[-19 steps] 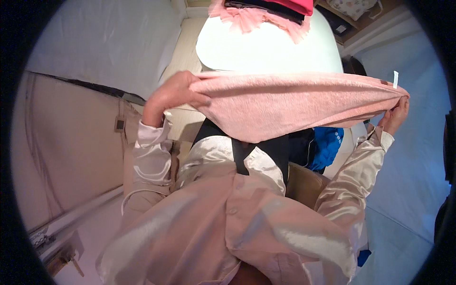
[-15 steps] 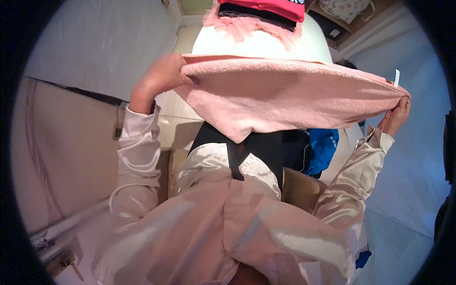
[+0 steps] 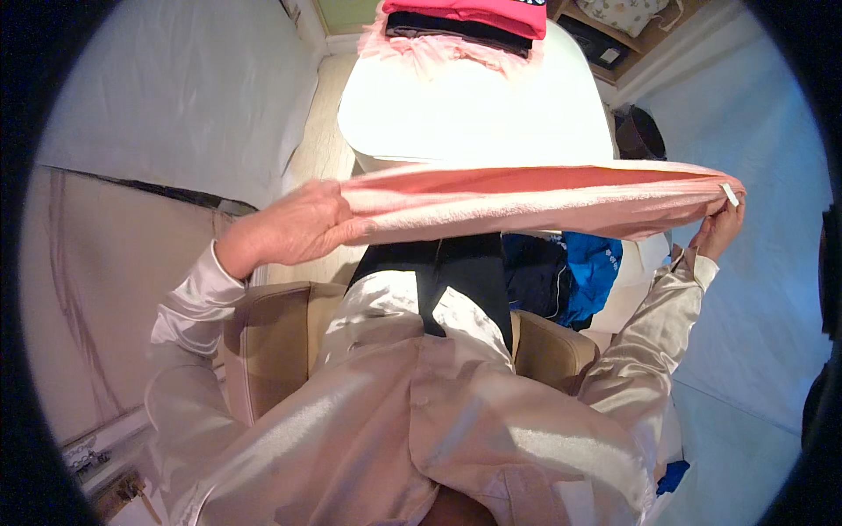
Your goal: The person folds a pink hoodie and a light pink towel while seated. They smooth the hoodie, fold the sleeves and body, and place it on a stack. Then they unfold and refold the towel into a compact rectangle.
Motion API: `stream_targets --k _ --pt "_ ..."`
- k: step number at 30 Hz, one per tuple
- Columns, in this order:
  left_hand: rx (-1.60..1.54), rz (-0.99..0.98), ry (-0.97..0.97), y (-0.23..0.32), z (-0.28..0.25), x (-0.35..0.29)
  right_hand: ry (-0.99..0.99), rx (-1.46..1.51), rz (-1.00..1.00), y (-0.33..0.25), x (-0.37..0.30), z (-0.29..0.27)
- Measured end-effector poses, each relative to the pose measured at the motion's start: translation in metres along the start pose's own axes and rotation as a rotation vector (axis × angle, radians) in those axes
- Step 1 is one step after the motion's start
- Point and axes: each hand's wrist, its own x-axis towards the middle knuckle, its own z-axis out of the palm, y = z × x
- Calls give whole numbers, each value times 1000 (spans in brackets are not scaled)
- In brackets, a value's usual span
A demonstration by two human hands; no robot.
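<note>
A pink, soft-textured cloth garment (image 3: 526,203) is stretched sideways between my two hands, over my lap. My left hand (image 3: 294,223) grips its left end, thumb in front. At the other end my right hand (image 3: 723,223) pinches the cloth, close to a small white tag (image 3: 730,195). The garment hangs in the air in a long narrow band, just in front of the white table (image 3: 474,114). Its exact kind cannot be made out.
Folded clothes in red (image 3: 491,13), black and pink tulle are stacked at the table's far end. Blue and dark clothes (image 3: 592,272) lie right of my legs. I sit in a tan armchair (image 3: 272,337). A dark bin (image 3: 640,131) stands beyond the table's right side.
Both hands have come down and nearer to me with the garment. Its hanging lower part has swung up, so it now looks like a narrower band, and more of the table shows.
</note>
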Motion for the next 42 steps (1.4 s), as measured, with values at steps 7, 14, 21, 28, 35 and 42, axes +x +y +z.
stream_targets --k 7,14,21,28,35,42 --pt "-75 -273 -133 -17 56 -17 -135 106 70 20 20 -20" --pt "264 -382 237 -14 31 -6 -64 38 92 -4 11 -21" --pt "366 -478 303 -18 -4 3 -15 23 121 -18 -8 -4" --pt "390 -506 322 -29 -5 -5 -6 -4 136 -17 -9 -4" --pt "463 -510 522 -48 -29 -8 -50 -4 89 -18 -3 -10" --pt "-74 -590 635 -89 -63 0 -21 -48 63 -38 -26 13"
